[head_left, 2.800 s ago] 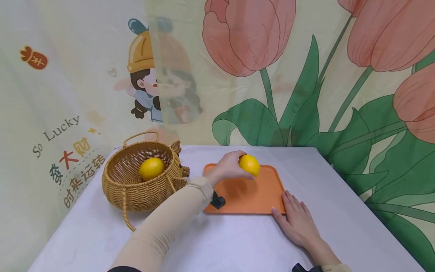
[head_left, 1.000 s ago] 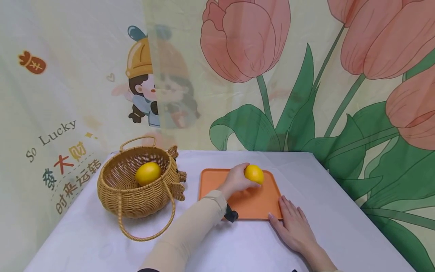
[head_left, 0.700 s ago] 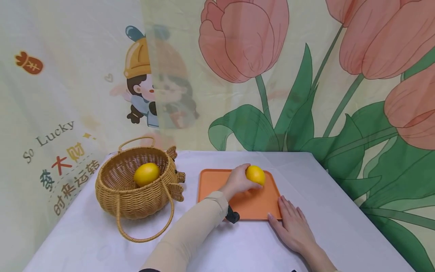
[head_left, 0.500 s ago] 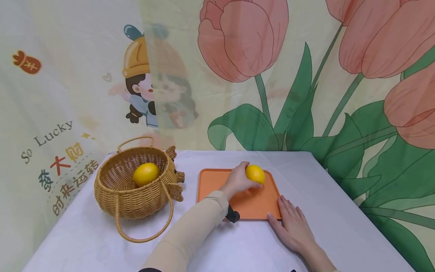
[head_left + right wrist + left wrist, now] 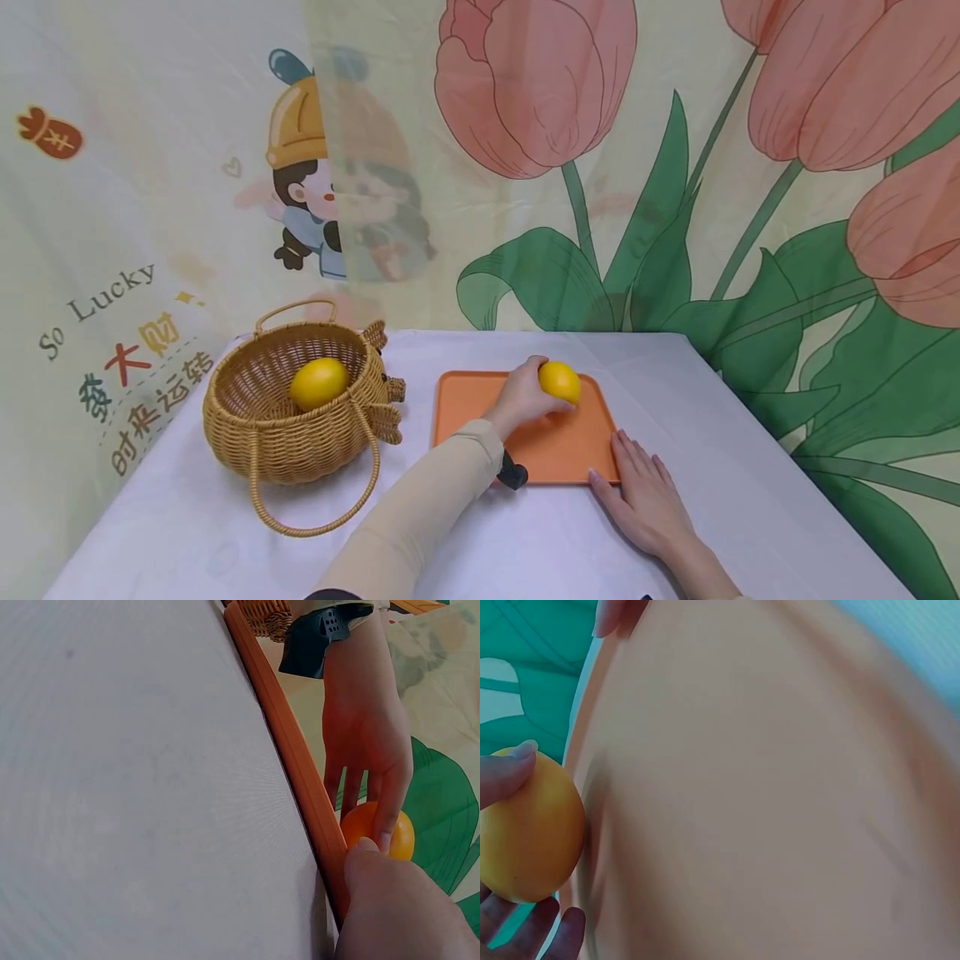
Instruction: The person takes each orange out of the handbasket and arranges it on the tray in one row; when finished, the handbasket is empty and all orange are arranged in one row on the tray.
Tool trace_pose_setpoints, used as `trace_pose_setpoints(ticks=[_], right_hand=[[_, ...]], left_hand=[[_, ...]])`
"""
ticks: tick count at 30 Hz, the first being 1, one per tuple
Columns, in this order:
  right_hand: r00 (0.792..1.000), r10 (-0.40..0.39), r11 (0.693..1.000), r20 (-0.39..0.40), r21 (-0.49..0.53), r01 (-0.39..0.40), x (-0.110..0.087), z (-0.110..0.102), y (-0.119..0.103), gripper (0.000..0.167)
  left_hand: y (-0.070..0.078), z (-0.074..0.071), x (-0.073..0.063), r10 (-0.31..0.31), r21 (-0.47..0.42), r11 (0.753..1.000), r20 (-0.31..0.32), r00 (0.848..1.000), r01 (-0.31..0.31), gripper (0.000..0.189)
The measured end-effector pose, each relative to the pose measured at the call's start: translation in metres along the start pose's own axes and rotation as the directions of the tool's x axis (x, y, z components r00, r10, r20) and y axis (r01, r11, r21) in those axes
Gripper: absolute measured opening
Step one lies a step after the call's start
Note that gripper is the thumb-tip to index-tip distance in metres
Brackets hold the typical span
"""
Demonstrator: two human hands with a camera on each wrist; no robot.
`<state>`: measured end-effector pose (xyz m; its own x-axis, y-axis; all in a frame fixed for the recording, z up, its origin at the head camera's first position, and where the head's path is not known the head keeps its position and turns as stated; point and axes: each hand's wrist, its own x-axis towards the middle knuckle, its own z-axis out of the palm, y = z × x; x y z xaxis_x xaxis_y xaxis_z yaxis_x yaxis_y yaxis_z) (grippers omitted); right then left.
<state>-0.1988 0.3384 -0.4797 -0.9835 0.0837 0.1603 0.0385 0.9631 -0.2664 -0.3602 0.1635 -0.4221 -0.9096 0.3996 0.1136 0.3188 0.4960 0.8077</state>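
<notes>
In the head view my left hand (image 5: 525,393) holds a smooth yellow lemon (image 5: 560,384) over the right back part of an orange tray (image 5: 566,454). The left wrist view shows the thumb on one side of the lemon (image 5: 536,832) and fingertips on the other. My right hand (image 5: 651,496) lies on the table with straight fingers along the tray's right front corner. In the right wrist view its thumb (image 5: 375,877) is at the tray's rim (image 5: 289,742). Whether the lemon touches the tray is hard to tell.
On the left stands a wicker basket (image 5: 300,446) with animal-like ears and snout; a second yellow lemon (image 5: 319,384) sits inside. The basket's front handle (image 5: 315,532) hangs down onto the white tablecloth (image 5: 480,542). A printed curtain (image 5: 420,167) hangs behind the table.
Over the earlier frames my left hand and the lemon have moved right over the tray, and the forearm uncovers the basket handle. In the last second both hands stay nearly still.
</notes>
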Motion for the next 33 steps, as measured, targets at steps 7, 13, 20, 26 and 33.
trace_pose_setpoints(ticks=[7,13,20,26,33], right_hand=[[1.0,-0.01,1.0,-0.016,0.009,0.01,0.0,0.002,-0.001,0.096],[1.0,-0.009,1.0,-0.017,0.01,0.009,-0.001,0.003,0.0,0.097],[1.0,-0.016,1.0,-0.018,0.01,0.017,-0.001,0.001,0.0,0.096],[1.0,-0.022,1.0,-0.016,0.016,0.022,-0.001,0.0,0.001,0.095],[1.0,-0.016,1.0,-0.011,0.018,0.017,-0.001,-0.001,0.001,0.096]], left_hand=[[0.0,0.0,0.001,0.007,-0.008,1.0,-0.006,1.0,-0.007,0.089],[-0.001,-0.001,0.001,0.015,-0.017,1.0,-0.011,1.0,-0.015,0.09],[-0.003,-0.002,0.005,0.011,0.028,1.0,-0.044,0.999,-0.009,0.089],[-0.005,-0.001,0.008,0.008,0.048,0.999,-0.039,0.999,-0.006,0.089],[-0.006,-0.001,0.012,0.013,0.041,0.999,-0.038,0.999,-0.011,0.089]])
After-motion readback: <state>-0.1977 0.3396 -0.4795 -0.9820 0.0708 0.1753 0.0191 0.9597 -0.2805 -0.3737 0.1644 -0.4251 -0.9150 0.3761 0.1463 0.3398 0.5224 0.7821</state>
